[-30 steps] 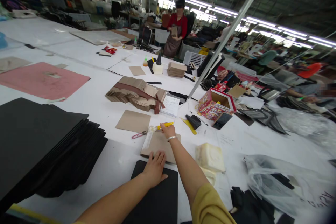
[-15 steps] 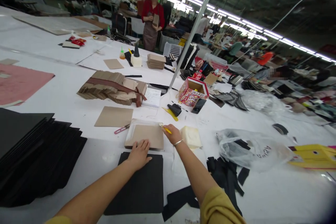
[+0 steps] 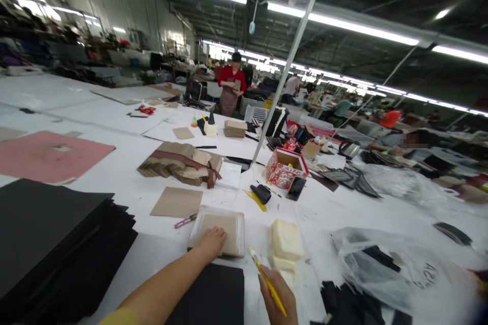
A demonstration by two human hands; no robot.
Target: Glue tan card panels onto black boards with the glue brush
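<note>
My left hand (image 3: 213, 244) rests on a stack of brown cardboard pieces (image 3: 234, 231), its fingers lying on the top piece. White strips of glue-like coating show along the stack's far, left and right edges. In my right hand (image 3: 280, 294) is a yellow-handled brush (image 3: 271, 287), its pale tip pointing up and left, just right of the stack. Close beyond this hand stands a cream block-shaped container (image 3: 286, 239). A black sheet (image 3: 213, 294) lies in front of the stack, partly under my left forearm.
On the left is a tall pile of black sheets (image 3: 49, 233). Beyond the stack are a single cardboard piece (image 3: 177, 202), a pink-handled cutter (image 3: 185, 221), a tied cardboard bundle (image 3: 179, 162) and a red patterned box (image 3: 284, 170). A plastic bag (image 3: 404, 264) lies right. Another person (image 3: 231, 86) stands across the table.
My right hand with the brush has moved from the stack's far right corner toward me, off the stack. My left hand stays on the cardboard. The view has tilted upward.
</note>
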